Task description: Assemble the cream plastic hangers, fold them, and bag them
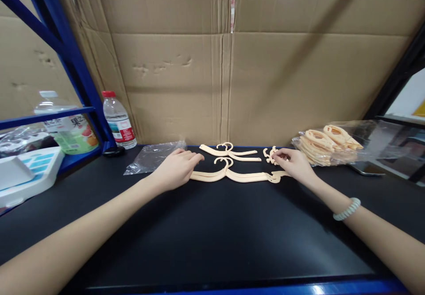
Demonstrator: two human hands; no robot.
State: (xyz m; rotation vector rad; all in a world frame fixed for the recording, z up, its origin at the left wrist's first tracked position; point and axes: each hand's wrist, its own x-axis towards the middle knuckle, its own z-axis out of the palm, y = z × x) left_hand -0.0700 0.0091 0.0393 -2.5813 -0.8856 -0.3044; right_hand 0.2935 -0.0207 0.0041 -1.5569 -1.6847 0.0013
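Cardboard sheets (232,64) are stood behind a black surface (212,233). A cream hanger (239,176) is laid flat there, its left end pressed under the loosely curled fingers of the left hand (175,168). A small cream clip (270,155) is pinched by the fingertips of the right hand (294,164), just above the hanger's right end. A second hanger (230,152) is seen behind, and a bag of stacked parts (327,144) to the right.

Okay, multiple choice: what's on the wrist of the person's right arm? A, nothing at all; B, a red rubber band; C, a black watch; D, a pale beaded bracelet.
D: a pale beaded bracelet circles the wrist behind the right hand, which pinches a small cream plastic piece.
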